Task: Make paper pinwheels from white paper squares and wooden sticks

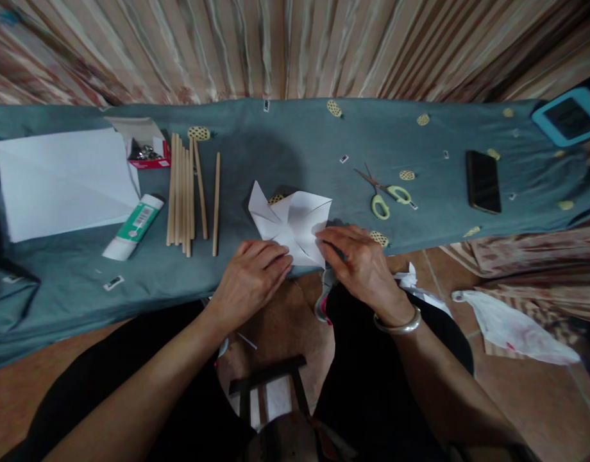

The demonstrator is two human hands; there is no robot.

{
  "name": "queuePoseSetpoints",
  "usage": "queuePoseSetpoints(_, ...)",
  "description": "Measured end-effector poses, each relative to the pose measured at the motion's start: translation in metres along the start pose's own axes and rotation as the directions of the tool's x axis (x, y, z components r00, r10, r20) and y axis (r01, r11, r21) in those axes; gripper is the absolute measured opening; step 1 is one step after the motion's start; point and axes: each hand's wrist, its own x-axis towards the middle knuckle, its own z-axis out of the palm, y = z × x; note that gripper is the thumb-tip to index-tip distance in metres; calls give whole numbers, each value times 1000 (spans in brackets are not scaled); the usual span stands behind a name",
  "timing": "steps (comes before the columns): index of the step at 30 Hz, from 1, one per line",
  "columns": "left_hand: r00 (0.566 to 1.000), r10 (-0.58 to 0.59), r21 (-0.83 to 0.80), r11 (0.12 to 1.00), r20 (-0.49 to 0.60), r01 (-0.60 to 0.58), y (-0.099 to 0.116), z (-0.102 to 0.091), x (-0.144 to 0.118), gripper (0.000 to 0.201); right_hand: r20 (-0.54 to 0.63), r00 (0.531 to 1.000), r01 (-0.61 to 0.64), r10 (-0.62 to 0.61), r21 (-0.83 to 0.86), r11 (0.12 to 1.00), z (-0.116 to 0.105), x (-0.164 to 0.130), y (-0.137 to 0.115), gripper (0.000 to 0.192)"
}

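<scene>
A white paper pinwheel (295, 221), with slits cut toward its middle and some points curling up, lies at the front edge of the cloth-covered table. My left hand (256, 269) is closed on its near left side, fingers together and thumb tip by the paper. At the right edge, my right hand (355, 256) pinches a corner between thumb and fingers. Part of the paper's near side is hidden behind the left fingers. Scissors (382, 190) with pale green handles lie partly open to the right. Left of the pinwheel, a single wooden stick (217, 204) lies apart from a bundle of sticks (181, 192).
Farther left are white paper sheets (64, 183), a red box of small metal pieces (149, 154) and a green-and-white packet (134, 226). A black phone (483, 181) and a blue-framed tablet (569, 117) lie to the right. A white plastic bag (516, 327) rests on the floor.
</scene>
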Motion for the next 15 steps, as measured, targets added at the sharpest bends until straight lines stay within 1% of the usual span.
queuePoseSetpoints(4, 1000, -1, -3, 1000, -7, 1, 0, -1, 0, 15, 57, 998, 14, -23, 157, 988, 0, 0, 5, 30)
queuePoseSetpoints(6, 1000, -5, 0, 1000, 0, 5, 0, -1, -1, 16, 83, 995, 32, -48, 187, 982, 1, -1, 8, 35)
queuePoseSetpoints(9, 1000, -12, -4, 1000, -1, 12, 0, -1, -1, 17, 102, 992, 57, -77, 183, 982, 1, -1, 11, 38)
queuePoseSetpoints(12, 1000, -30, -13, 999, -8, 30, 0, -2, 0, 17, 101, 992, 53, -73, 183, 982, 0, 0, 9, 35)
queuePoseSetpoints(15, 999, -42, -17, 999, -8, 42, 0, -2, 1, 17, 104, 994, 8, -36, 256, 967, 0, 1, 7, 27)
